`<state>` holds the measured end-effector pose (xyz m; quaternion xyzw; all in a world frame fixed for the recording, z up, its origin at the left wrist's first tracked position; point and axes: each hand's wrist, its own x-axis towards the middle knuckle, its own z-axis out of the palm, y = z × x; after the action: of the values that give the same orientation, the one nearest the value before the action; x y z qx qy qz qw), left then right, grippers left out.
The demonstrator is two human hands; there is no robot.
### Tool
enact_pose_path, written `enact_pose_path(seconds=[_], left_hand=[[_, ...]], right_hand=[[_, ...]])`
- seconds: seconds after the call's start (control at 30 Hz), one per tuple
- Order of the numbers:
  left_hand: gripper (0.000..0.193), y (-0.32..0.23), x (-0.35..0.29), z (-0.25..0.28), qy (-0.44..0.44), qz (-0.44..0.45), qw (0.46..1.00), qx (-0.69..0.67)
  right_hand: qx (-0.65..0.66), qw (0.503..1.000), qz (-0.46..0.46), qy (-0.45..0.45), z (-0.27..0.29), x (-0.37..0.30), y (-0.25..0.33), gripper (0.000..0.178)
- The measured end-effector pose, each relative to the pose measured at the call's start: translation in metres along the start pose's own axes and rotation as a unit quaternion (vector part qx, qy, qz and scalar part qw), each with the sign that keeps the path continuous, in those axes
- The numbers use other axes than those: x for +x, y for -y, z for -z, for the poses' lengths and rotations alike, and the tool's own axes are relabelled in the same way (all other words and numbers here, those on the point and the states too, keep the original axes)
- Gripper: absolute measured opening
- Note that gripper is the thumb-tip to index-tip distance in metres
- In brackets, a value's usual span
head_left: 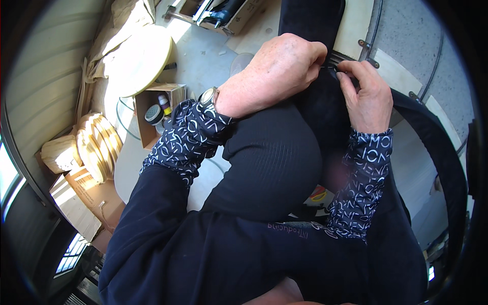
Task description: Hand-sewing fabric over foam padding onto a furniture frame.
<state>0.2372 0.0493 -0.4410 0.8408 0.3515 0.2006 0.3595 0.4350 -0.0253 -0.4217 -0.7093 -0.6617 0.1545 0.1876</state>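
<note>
Both hands meet at the upper middle, over a long piece of black fabric [311,18] that runs down past my knee. My left hand [284,63] is closed in a fist at the fabric's edge; what its fingers hold is hidden behind the knuckles. A watch [208,96] sits on that wrist. My right hand [368,96] pinches the black fabric between thumb and bent forefinger, close to the left fist. A small dark glinting bit shows between the two hands, too small to name. To the right, a wide black band [432,132] curves down beside my right arm.
At left stand a pale round board [147,61], stacked round wooden pieces [99,147] and a cardboard box [94,195]. An open box [145,127] holds containers. A tool box [239,20] lies at the top. Pale panels with metal brackets [364,44] and cables border the right.
</note>
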Motion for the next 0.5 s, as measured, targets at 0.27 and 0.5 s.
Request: enact_pose_path(seconds=[0.27, 0.5], left_hand=[[0.016, 0.008, -0.008, 0.0, 0.014, -0.002, 1.0, -0.003], [0.015, 0.03, 0.003, -0.015, 0.027, 0.017, 0.999, 0.029]], right_hand=[[0.009, 1.0, 0.023, -0.009, -0.01, -0.005, -0.01, 0.018], [0.073, 0.997, 0.001, -0.039, -0.036, 0.008, -0.022, 0.022]])
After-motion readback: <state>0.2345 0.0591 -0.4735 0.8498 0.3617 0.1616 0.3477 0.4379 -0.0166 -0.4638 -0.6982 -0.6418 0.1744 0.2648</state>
